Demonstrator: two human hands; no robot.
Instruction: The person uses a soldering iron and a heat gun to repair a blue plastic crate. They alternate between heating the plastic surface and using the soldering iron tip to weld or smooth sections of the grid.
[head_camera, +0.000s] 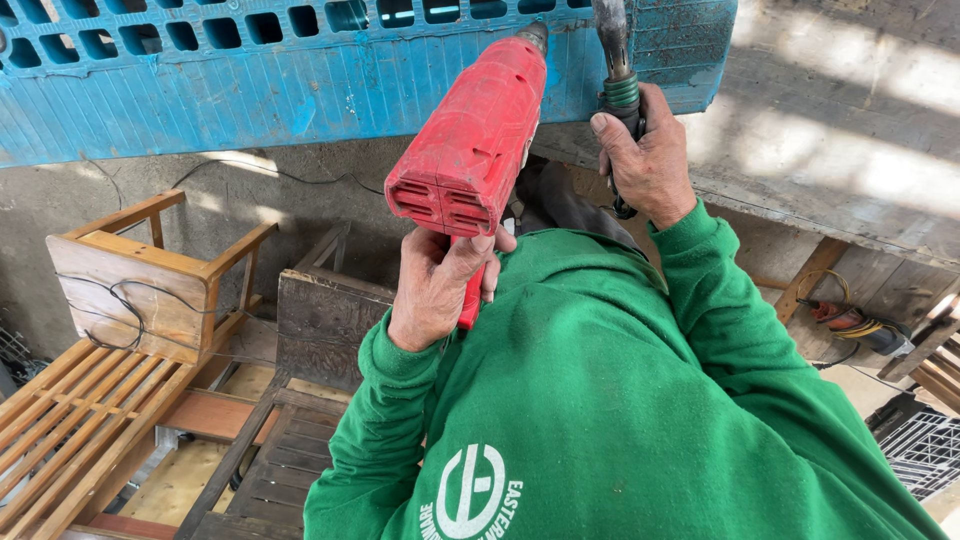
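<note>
My left hand (437, 285) is wrapped tight around the handle of the red power drill (470, 150), fingers curled shut on it, the vented rear of the body facing the camera and the nose pointing up and away toward the blue slatted plastic panel (250, 100). My right hand (645, 160) is closed around the side handle (620, 90), a dark bar with a green collar that stands up just beside the drill's front end. The tip of the drill sits at the lower edge of the panel, where it meets the grey concrete slab (830, 170); I cannot tell whether the bit is touching either one, since the body hides it. I judge this to be the drilling step itself, with both hands braced and green sleeves raised. The next move, as I read it, calls for steady pressure along the drill's axis and a firm hold on the side bar against twist. Below, to the left, stand a wooden stool (140, 275) and slatted wooden frames (70, 420).
</note>
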